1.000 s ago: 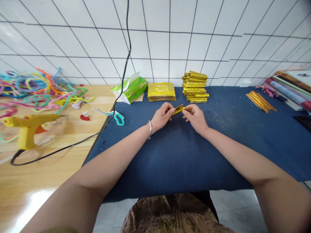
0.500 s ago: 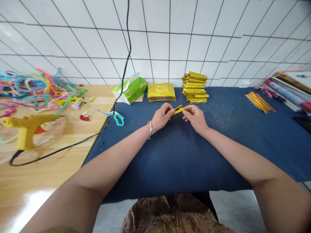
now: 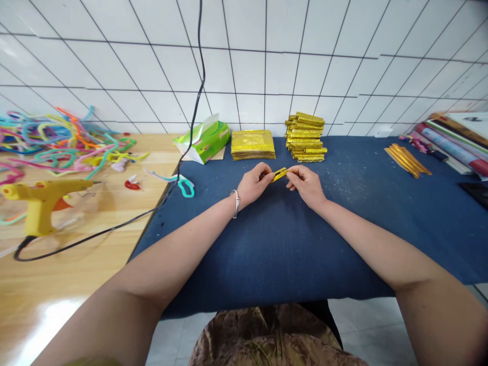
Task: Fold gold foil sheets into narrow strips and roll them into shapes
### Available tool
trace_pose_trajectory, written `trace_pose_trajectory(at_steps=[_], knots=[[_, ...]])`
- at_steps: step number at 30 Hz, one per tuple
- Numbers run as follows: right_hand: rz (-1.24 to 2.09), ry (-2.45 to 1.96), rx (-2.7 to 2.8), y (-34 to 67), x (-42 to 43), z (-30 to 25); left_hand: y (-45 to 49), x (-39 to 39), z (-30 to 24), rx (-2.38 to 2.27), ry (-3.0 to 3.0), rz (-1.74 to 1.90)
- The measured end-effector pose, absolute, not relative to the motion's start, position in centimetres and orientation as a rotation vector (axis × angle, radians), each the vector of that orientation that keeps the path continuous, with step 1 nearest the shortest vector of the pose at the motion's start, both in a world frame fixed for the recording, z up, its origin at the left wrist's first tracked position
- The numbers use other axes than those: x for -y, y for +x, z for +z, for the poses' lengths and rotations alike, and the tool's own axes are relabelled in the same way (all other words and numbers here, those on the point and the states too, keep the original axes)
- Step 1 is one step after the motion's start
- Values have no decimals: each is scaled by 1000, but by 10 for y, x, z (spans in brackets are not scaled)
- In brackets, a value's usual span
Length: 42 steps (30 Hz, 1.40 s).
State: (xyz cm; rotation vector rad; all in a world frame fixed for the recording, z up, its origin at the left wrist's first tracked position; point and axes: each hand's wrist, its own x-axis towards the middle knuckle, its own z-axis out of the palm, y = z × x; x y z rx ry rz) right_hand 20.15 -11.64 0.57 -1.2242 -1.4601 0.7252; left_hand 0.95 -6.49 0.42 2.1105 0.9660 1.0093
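My left hand (image 3: 254, 184) and my right hand (image 3: 306, 185) meet over the blue cloth (image 3: 290, 239), each pinching one end of a small folded gold paper strip (image 3: 279, 174). The strip is held just above the cloth, tilted slightly up to the right. A silver bracelet (image 3: 236, 202) sits on my left wrist. Behind my hands lie a flat stack of gold sheets (image 3: 253, 144) and a taller pile of folded gold pieces (image 3: 306, 137).
A green tissue pack (image 3: 204, 142) stands at the cloth's back left. A yellow glue gun (image 3: 40, 199) with a black cord (image 3: 99, 231) rests on the wooden table, beyond it coloured pipe cleaners (image 3: 57, 140). Gold strips (image 3: 407, 159) and books (image 3: 455, 140) lie right.
The gold strip has been pressed narrower and flatter between my fingers. Both hands stay in nearly the same place.
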Motion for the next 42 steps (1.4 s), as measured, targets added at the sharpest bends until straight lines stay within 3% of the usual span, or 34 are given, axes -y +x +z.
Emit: trace_pose_trajectory(at_steps=[42], knots=[[941,-1283,1287,207,109,3,10,77,15,-960,2483,878]])
